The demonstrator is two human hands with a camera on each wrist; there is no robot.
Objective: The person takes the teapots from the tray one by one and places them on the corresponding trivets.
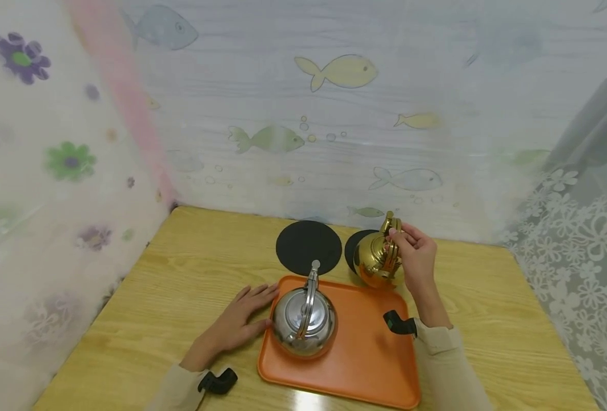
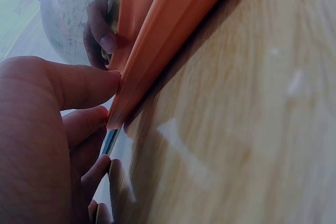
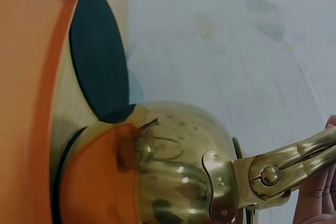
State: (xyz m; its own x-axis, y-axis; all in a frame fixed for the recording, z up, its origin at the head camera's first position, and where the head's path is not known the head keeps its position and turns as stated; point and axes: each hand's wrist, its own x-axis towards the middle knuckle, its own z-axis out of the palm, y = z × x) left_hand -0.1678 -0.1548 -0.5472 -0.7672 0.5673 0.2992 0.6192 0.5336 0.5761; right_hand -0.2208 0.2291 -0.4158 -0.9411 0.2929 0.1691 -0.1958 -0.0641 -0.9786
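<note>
Gold kettle [image 1: 374, 260]: was at right-hand black round mat [image 1: 350, 251], beside orange tray [image 1: 370, 354]
Right hand [image 1: 419, 254]: gripped kettle handle [image 3: 278, 158]
Left hand [image 1: 244, 317]: rested outstretched against tray
Tray rim [image 1: 414, 365]: could have tipped kettle, if clipped low

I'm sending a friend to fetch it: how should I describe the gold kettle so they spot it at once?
On the wooden table, find the orange tray. Near its far right corner, the right hand holds the gold kettle, which partly hides a round black mat. Its gold shine sets it apart from the silver kettle on the tray.
</note>
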